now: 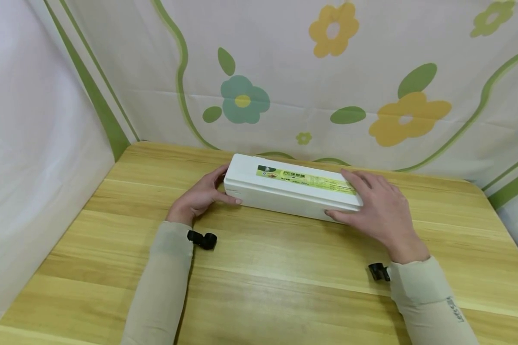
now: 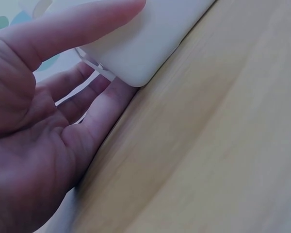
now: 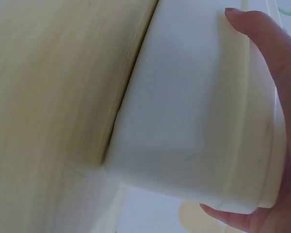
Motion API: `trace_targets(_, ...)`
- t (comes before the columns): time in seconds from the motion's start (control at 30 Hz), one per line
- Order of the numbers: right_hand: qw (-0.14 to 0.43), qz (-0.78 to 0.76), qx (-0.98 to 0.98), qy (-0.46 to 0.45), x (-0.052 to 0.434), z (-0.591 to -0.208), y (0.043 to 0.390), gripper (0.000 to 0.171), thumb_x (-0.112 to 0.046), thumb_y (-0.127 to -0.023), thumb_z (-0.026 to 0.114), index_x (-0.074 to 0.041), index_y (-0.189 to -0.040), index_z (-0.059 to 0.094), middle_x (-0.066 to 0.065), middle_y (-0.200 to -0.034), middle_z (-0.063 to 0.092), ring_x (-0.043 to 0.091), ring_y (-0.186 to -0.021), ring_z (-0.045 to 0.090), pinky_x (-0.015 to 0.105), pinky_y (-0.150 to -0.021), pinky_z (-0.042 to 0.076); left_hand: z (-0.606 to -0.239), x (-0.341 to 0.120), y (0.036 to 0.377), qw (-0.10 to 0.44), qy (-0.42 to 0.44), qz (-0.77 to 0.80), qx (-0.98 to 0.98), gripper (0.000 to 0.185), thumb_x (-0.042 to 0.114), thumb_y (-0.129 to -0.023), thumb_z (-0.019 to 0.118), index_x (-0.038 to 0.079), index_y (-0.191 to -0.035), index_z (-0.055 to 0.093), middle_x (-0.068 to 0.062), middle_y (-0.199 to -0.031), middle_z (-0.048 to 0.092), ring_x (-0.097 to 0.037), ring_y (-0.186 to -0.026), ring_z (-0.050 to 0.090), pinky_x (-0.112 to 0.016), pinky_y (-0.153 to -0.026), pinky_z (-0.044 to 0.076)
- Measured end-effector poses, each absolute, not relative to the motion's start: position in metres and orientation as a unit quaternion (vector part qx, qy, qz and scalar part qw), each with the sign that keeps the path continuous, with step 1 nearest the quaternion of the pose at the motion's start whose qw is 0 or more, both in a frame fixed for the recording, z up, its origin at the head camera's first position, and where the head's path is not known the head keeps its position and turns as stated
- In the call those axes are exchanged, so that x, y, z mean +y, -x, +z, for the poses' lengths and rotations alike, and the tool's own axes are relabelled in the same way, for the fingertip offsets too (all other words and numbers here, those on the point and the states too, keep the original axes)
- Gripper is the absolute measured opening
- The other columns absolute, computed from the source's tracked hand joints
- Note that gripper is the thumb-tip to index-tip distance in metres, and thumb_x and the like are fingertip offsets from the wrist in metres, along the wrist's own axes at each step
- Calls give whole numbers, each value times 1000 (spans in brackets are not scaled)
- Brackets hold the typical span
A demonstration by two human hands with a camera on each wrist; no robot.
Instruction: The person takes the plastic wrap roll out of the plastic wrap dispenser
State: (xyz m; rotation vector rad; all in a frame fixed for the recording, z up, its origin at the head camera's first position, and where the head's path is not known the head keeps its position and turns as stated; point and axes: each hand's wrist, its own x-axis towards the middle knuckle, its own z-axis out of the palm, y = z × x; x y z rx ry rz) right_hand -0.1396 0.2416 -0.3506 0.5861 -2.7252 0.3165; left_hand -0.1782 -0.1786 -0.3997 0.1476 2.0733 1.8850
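Note:
A long white cling film box (image 1: 280, 200) with a green and yellow label (image 1: 306, 179) on its lid lies on the wooden table near the back edge. My left hand (image 1: 202, 194) holds its left end, thumb on the front face and the other fingers round the end. Over the right end, my right hand (image 1: 382, 208) grips the box with the thumb on the front and the fingers over the top and far side. In the left wrist view, fingertips pass behind the rounded corner of the box (image 2: 136, 53). The right wrist view shows the box's bottom edge at the tabletop.
The wooden table (image 1: 259, 287) extends in front of the box and to both sides. Behind it hangs a white cloth (image 1: 293, 72) printed with flowers and leaves. Black wrist cameras (image 1: 205, 239) stick out from both sleeves.

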Motion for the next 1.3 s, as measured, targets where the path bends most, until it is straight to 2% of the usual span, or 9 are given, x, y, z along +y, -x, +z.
trace_targets(0.23, 181, 106, -948, -240, 245, -351, 142, 112, -67, -62, 97, -21, -156, 57, 16, -141, 68, 46, -123, 65, 67, -93, 53, -400, -179, 178, 169, -48, 665, 726, 112, -8, -74, 93, 22, -167, 40, -2, -170, 39, -26, -154, 33, -48, -132, 26)
trace_targets(0.33, 184, 108, -944, -251, 245, -353, 142, 116, -63, -60, 100, -18, -157, 56, 20, -140, 68, 48, -124, 63, 68, -94, 52, -399, -179, 178, 169, -48, 664, 727, 111, -8, -74, 93, 22, -167, 40, -2, -169, 39, -26, -153, 34, -48, -132, 26)
trace_targets(0.5, 208, 115, -936, -260, 244, -357, 141, 115, -55, -60, 103, -12, -155, 57, 23, -137, 69, 48, -123, 63, 68, -95, 51, -399, -178, 179, 168, -51, 663, 728, 112, -9, -74, 93, 24, -167, 40, -2, -169, 40, -25, -153, 34, -48, -132, 26)
trace_targets(0.73, 221, 118, -930, -267, 244, -361, 142, 114, -55, -60, 103, -10, -154, 56, 25, -137, 67, 48, -123, 63, 67, -97, 51, -400, -178, 180, 168, -53, 663, 728, 113, -9, -75, 92, 25, -169, 38, -1, -171, 38, -25, -155, 31, -47, -133, 23)
trace_targets(0.9, 211, 114, -932, -272, 243, -358, 143, 113, -57, -64, 100, -12, -157, 54, 23, -138, 67, 46, -126, 62, 65, -101, 50, -399, -179, 179, 174, -49, 664, 726, 115, -9, -76, 91, 25, -170, 34, 0, -173, 34, -24, -157, 29, -47, -133, 23)
trace_targets(1.07, 195, 98, -938, -269, 243, -353, 146, 111, -59, -64, 100, -11, -154, 57, 21, -131, 70, 46, -121, 64, 63, -98, 53, -397, -180, 179, 176, -51, 660, 729, 114, -8, -77, 91, 24, -170, 33, -1, -175, 32, -24, -158, 27, -48, -134, 21)
trace_targets(1.3, 175, 84, -948, -251, 244, -351, 148, 109, -61, -64, 99, -14, -153, 57, 22, -132, 69, 48, -122, 64, 66, -95, 53, -397, -178, 180, 182, -44, 661, 726, 112, -7, -79, 91, 23, -170, 33, -1, -175, 31, -23, -160, 24, -48, -135, 19)
